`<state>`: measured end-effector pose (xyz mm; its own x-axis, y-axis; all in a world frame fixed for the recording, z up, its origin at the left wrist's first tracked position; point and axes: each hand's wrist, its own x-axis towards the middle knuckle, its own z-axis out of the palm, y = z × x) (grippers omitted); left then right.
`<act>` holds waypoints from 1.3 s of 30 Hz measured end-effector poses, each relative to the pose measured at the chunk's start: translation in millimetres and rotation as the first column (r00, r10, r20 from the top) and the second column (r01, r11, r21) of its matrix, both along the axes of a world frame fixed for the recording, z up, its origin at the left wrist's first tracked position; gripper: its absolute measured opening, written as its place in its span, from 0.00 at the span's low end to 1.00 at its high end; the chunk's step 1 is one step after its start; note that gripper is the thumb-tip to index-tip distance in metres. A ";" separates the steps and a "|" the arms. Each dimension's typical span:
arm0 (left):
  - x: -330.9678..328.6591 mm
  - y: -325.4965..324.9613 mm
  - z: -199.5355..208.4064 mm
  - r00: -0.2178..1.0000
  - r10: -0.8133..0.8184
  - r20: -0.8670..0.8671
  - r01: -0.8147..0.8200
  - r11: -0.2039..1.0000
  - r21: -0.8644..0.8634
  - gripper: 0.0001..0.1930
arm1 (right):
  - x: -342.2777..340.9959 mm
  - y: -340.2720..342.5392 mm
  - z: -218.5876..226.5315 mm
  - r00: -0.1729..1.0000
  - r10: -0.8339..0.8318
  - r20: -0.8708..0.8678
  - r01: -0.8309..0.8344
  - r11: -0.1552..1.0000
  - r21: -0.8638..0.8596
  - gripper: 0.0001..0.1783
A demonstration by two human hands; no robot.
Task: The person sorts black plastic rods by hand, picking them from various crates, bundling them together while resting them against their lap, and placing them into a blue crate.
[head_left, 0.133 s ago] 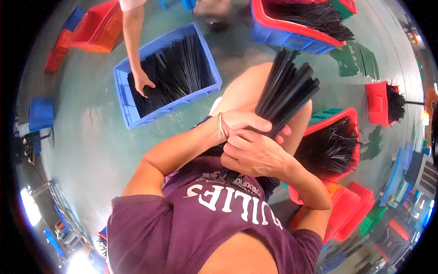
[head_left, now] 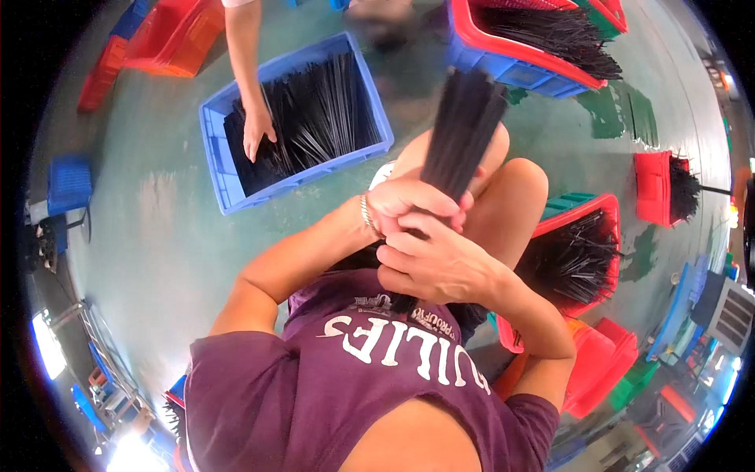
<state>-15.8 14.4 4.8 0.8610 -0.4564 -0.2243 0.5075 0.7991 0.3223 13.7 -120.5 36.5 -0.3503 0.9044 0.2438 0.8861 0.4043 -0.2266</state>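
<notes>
Both hands grip one bundle of long, thin black strips [head_left: 462, 138] in front of my body. My left hand [head_left: 410, 201] is wrapped round the bundle, its thumb lying across the front. Just below, the fingers of my right hand [head_left: 437, 261] are curled against the lower part and touch the left hand. The strips' upper ends fan out a little and are blurred over my knees. Lower ends show in part against my shirt; the stretch between is hidden by my fingers.
Another person's hand [head_left: 257, 134] reaches into a blue crate [head_left: 299, 175] of black strips, ahead to the left. A red-rimmed crate [head_left: 535, 57] heaped with strips stands at far right. Beside my right knee is a red basket [head_left: 612, 271] of strips; a smaller red basket [head_left: 651, 189] lies beyond.
The bundle's upper end has swung left and stands more upright, its strips closer together. The other person's hand has shifted slightly within the blue crate.
</notes>
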 end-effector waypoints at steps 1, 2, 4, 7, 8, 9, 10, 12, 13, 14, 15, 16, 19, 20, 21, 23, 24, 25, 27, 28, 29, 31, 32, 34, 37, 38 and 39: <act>-3.0 9.8 1.4 0.996 0.084 -0.012 -0.084 0.996 -0.010 0.27 | 3.1 5.7 -0.6 1.000 0.010 0.000 -0.010 1.000 0.025 0.10; -3.0 21.2 2.4 0.989 0.135 -0.063 -0.136 0.991 -0.002 0.27 | 8.0 9.2 -1.4 0.999 -0.045 0.008 0.044 0.997 0.057 0.15; 4.1 57.6 2.1 0.955 0.276 0.108 -0.296 0.866 0.403 0.34 | 13.5 13.4 -1.5 0.981 -0.190 0.029 0.190 0.982 0.004 0.25; 11.5 113.0 -11.3 0.798 0.464 0.383 -0.584 0.444 0.679 0.25 | 23.0 3.0 0.4 0.915 -0.402 0.039 0.403 0.904 -0.146 0.34; 16.9 132.1 -21.0 0.746 0.517 0.420 -0.613 0.289 0.735 0.13 | 27.2 -3.7 1.3 0.894 -0.447 -0.038 0.435 0.885 -0.169 0.35; 16.8 151.5 -32.8 0.672 0.573 0.469 -0.658 0.172 0.733 0.14 | 30.4 -8.8 1.0 0.864 -0.490 -0.112 0.466 0.864 -0.191 0.35; 17.2 171.6 -45.3 0.641 0.588 0.493 -0.676 0.128 0.726 0.13 | 30.7 -12.3 -2.8 0.860 -0.498 -0.112 0.472 0.859 -0.196 0.35; 16.0 206.7 -75.4 0.510 0.550 0.661 -0.718 -0.151 0.679 0.17 | 28.5 -20.1 -12.2 0.710 -0.675 -0.201 0.666 0.736 -0.119 0.30; 10.8 220.3 -92.3 0.531 0.561 0.635 -0.648 -0.214 0.731 0.20 | 27.6 -25.6 -15.4 0.705 -0.681 -0.199 0.670 0.731 -0.129 0.30; 8.5 229.5 -110.7 0.471 0.599 0.648 -0.632 -0.282 0.721 0.21 | 26.9 -31.3 -17.9 0.670 -0.713 -0.208 0.682 0.701 -0.208 0.29; 6.4 239.8 -127.3 0.471 0.600 0.646 -0.538 -0.386 0.750 0.23 | 26.4 -35.8 -20.0 0.622 -0.753 -0.214 0.697 0.657 -0.287 0.27; 4.0 244.5 -144.9 0.454 0.623 0.637 -0.504 -0.410 0.760 0.25 | 25.3 -39.6 -22.0 0.618 -0.756 -0.217 0.704 0.655 -0.275 0.25; -0.3 246.2 -188.7 0.492 0.734 0.467 -0.196 -0.430 0.881 0.32 | 20.5 -46.6 -26.2 0.611 -0.754 -0.241 0.685 0.656 -0.318 0.24; -1.5 242.0 -201.5 0.534 0.754 0.383 0.081 -0.496 0.864 0.37 | 19.5 -49.3 -26.7 0.602 -0.762 -0.240 0.692 0.648 -0.319 0.24; -0.4 241.0 -212.1 0.579 0.774 0.256 0.271 -0.479 0.835 0.42 | 18.2 -51.5 -27.7 0.603 -0.760 -0.243 0.697 0.650 -0.302 0.23; 1.0 239.9 -230.1 0.563 0.819 0.110 0.406 -0.390 0.826 0.44 | 16.0 -57.2 -29.0 0.583 -0.775 -0.243 0.721 0.632 -0.286 0.22; 5.0 243.1 -236.5 0.499 0.864 0.069 0.415 -0.308 0.856 0.44 | 15.2 -60.2 -29.4 0.569 -0.793 -0.217 0.728 0.608 -0.316 0.22; 3.7 246.4 -241.1 0.443 0.897 0.020 0.406 -0.221 0.887 0.44 | 14.2 -63.5 -29.6 0.555 -0.810 -0.191 0.733 0.585 -0.349 0.21; -0.5 252.7 -249.3 0.434 0.900 -0.033 0.467 -0.194 0.863 0.44 | 11.9 -68.9 -31.3 0.521 -0.826 -0.214 0.749 0.563 -0.349 0.20; -2.8 254.7 -253.2 0.470 0.883 0.007 0.441 -0.241 0.864 0.45 | 10.9 -70.9 -32.7 0.496 -0.836 -0.234 0.758 0.548 -0.354 0.19; -4.1 256.5 -256.9 0.498 0.867 -0.001 0.413 -0.236 0.880 0.46 | 10.3 -72.0 -34.6 0.497 -0.834 -0.240 0.761 0.552 -0.341 0.19; -3.2 254.8 -265.6 0.579 0.815 0.015 0.404 -0.303 0.863 0.48 | 8.1 -72.9 -38.9 0.486 -0.832 -0.267 0.770 0.552 -0.320 0.18; -0.6 251.4 -270.6 0.596 0.803 -0.015 0.446 -0.316 0.837 0.49 | 7.2 -73.2 -41.1 0.484 -0.831 -0.275 0.771 0.553 -0.315 0.18; 9.6 244.4 -278.6 0.623 0.775 -0.104 0.540 -0.331 0.774 0.49 | 5.8 -73.4 -45.5 0.523 -0.821 -0.230 0.760 0.571 -0.309 0.18; 28.4 235.0 -282.9 0.573 0.807 -0.146 0.664 -0.352 0.660 0.47 | 4.5 -76.9 -49.0 0.502 -0.835 -0.226 0.770 0.550 -0.323 0.17; 34.4 235.4 -280.3 0.545 0.820 -0.173 0.697 -0.329 0.637 0.45 | 4.0 -77.6 -49.6 0.506 -0.830 -0.235 0.769 0.557 -0.314 0.17; 39.1 234.8 -277.4 0.552 0.818 -0.163 0.692 -0.341 0.636 0.45 | 3.4 -78.5 -50.0 0.501 -0.831 -0.242 0.771 0.556 -0.310 0.17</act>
<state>23.2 249.2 -272.6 0.0553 0.9637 -0.2611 0.9832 -0.0070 0.1824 17.1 -199.0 -13.5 0.6176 0.7860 0.0284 0.6671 -0.5044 -0.5482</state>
